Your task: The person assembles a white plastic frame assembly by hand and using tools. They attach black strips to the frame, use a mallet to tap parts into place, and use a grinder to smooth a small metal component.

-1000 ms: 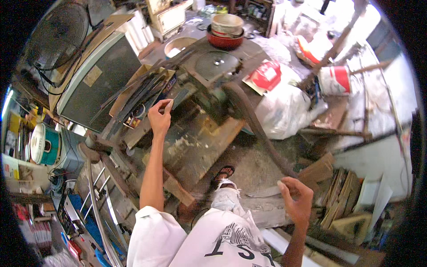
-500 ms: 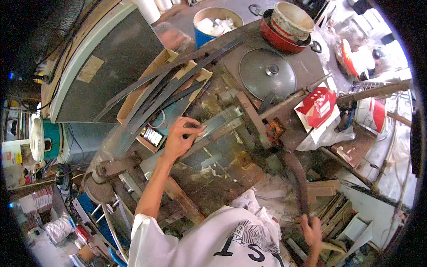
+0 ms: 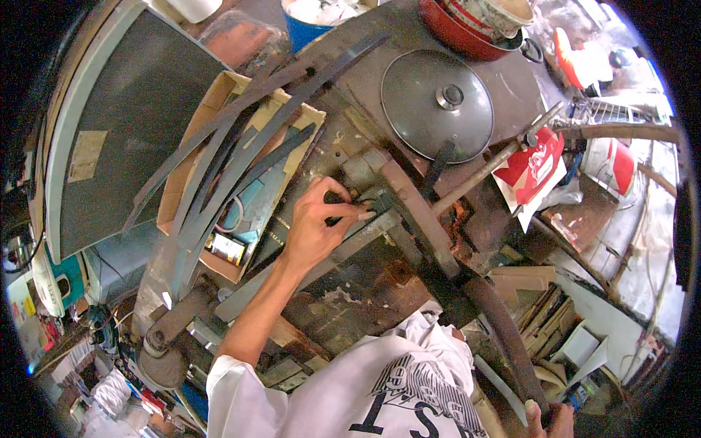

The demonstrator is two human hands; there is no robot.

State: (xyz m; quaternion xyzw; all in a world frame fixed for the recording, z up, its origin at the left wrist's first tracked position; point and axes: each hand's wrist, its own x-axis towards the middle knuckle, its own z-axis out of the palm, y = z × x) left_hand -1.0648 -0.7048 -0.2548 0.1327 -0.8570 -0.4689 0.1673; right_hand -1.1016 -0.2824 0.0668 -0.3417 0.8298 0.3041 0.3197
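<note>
My left hand [image 3: 320, 219] is closed in a pinch, thumb and forefinger together, on the near end of a short grey metal strip [image 3: 377, 198]. The strip's far end lies against the heavy rusty frame of a bench-mounted lever tool [image 3: 420, 215], and part of it is hidden. Below my hand a long flat metal bar [image 3: 343, 252] runs slantwise along the bench. At the lower right my right hand [image 3: 551, 422] wraps round the end of a long, dark, curved lever [image 3: 504, 332], which joins the tool's frame.
Several long dark metal strips [image 3: 252, 157] lie across an open cardboard box [image 3: 307, 120] at left. Beyond the tool are a glass pan lid [image 3: 438, 109] and a red pot [image 3: 467, 33]. A rod [image 3: 504, 153] sticks out right, beside a red-and-white carton [image 3: 533, 175].
My left hand has moved rightward to the tool's frame, and less of the strip shows. My right hand and the lever's end have swung lower and to the right. The whole view has shifted.
</note>
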